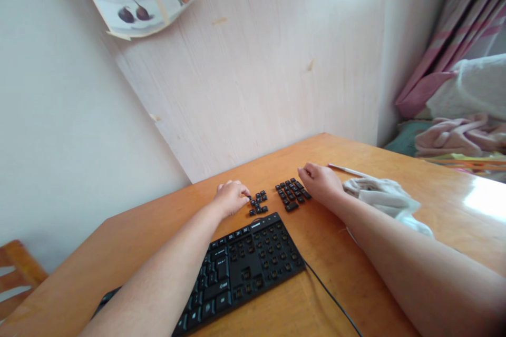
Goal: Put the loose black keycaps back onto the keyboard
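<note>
A black keyboard lies at an angle on the table, partly hidden under my left forearm. Its right-hand sections are bare of keycaps and show the sockets. Beyond it, a small group of loose black keycaps sits beside my left hand, whose thumb and index finger pinch a keycap at the group's left edge. Farther right, a larger block of keycaps is laid out in rows. Right beside that block, my right hand rests on the table with its fingers curled; nothing shows in them.
A crumpled whitish cloth and a thin white stick lie by my right wrist. The keyboard's cable runs toward the front edge. A wall stands behind the wooden table, and a chair is at left.
</note>
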`<state>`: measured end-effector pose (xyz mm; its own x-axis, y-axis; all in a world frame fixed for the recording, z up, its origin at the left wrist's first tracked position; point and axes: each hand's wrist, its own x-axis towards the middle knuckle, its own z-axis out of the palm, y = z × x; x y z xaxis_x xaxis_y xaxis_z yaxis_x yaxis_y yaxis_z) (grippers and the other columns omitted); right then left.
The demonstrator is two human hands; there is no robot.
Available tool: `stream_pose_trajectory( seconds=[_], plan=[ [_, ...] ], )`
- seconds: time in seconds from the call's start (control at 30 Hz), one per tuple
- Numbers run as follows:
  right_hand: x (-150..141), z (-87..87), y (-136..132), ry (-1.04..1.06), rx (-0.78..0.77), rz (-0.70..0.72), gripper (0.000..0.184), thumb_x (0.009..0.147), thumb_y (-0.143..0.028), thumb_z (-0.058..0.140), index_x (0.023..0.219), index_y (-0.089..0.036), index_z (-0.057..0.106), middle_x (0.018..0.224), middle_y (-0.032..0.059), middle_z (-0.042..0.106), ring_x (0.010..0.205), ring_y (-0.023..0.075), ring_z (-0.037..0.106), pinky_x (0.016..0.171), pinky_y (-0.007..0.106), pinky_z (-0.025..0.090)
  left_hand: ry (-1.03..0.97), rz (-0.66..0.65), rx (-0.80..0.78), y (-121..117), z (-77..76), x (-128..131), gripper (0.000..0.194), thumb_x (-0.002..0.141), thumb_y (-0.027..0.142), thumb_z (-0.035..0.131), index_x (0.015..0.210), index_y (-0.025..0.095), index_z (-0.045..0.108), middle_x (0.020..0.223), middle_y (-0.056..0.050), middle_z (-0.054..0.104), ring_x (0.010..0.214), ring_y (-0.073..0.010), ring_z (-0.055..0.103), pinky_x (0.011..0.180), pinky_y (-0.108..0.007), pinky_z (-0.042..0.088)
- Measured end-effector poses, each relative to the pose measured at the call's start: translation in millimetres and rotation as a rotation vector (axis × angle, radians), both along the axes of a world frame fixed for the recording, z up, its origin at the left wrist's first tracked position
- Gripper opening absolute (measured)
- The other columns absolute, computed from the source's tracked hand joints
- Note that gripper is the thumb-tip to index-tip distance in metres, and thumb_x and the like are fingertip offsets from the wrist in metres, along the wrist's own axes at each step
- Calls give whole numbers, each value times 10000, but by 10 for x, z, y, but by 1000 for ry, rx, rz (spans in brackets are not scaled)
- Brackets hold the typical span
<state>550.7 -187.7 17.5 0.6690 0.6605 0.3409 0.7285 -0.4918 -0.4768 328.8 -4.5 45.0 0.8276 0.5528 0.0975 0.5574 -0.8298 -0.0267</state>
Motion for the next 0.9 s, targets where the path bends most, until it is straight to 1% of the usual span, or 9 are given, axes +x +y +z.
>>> stream_pose_trajectory(
  seconds=[0.17, 0.3, 0.5, 0.67, 0.77, 0.9],
  plan=[
    [1, 4, 1, -5, -14, 7, 429, 950, -484, 369, 796, -222, 672, 813, 83, 719, 733, 185, 590, 572, 272, 273, -8, 33, 16, -11, -14, -23, 176, 790, 340, 610, 867, 290, 760, 982, -28, 717, 1026, -248, 593, 860, -377, 438],
    [-8, 19, -6, -10, -29, 22, 432, 946, -477, 367, 795, -218, 678, 812, 87, 718, 726, 188, 590, 566, 278, 271, -30, 51, 26, -44, -7, -111, 166, 791, 294, 597, 840, 275, 754, 974, -21, 722, 1012, -244, 598, 856, -379, 435],
    [-18, 13, 5, -18, -35, 40, 437, 942, -478, 361, 797, -218, 680, 814, 88, 715, 726, 191, 588, 575, 280, 279, -55, 77, 21, -108, 35, -315, 181, 813, 321, 596, 896, 269, 749, 1027, -35, 718, 1054, -266, 587, 910, -429, 420],
    [-13, 13, 7, -17, -34, 43, 430, 940, -465, 366, 794, -215, 684, 804, 92, 714, 729, 194, 591, 578, 280, 286, -40, 112, -10, -149, 75, -379, 195, 818, 313, 591, 941, 270, 736, 1062, -37, 708, 1077, -262, 576, 913, -409, 422],
    [-14, 22, 1, -14, -33, 43, 425, 938, -462, 372, 799, -215, 688, 801, 92, 714, 730, 195, 591, 578, 282, 288, -23, 91, -7, -163, 73, -367, 212, 821, 323, 588, 977, 280, 726, 1067, -34, 703, 1076, -262, 574, 913, -416, 415],
    [-27, 41, -5, -9, -32, 43, 425, 940, -459, 372, 796, -215, 687, 802, 91, 715, 726, 192, 589, 582, 282, 288, -11, 24, 19, -180, 36, -324, 217, 824, 320, 587, 994, 302, 721, 1042, -30, 698, 1064, -258, 575, 928, -431, 399]
  ],
)
